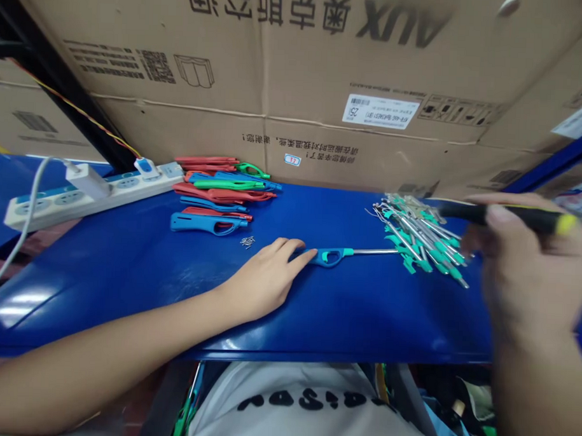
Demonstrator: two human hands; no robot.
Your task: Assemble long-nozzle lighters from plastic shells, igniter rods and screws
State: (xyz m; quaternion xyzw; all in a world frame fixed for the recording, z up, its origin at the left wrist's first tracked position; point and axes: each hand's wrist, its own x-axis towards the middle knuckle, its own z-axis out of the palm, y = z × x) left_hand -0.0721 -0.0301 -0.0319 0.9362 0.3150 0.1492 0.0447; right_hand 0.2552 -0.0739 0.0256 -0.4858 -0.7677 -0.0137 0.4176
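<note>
My left hand (267,277) lies on the blue table with its fingers closed around the handle of a blue long-nosed gas lighter (328,257). The lighter rests flat, its metal tube reaching right to a pile of metal lighter tubes with green parts (421,238). Raised at the right and smeared by motion, my right hand (532,271) grips a black screwdriver (520,218) with a yellow end, pointing left above the pile. A small heap of screws (247,242) sits left of my left hand.
Red, green and blue lighter handle shells (220,193) are stacked at the back left. Beside them runs a white power strip (96,195) with plugs and a cable. A large cardboard box (286,71) stands along the back of the blue table (316,320).
</note>
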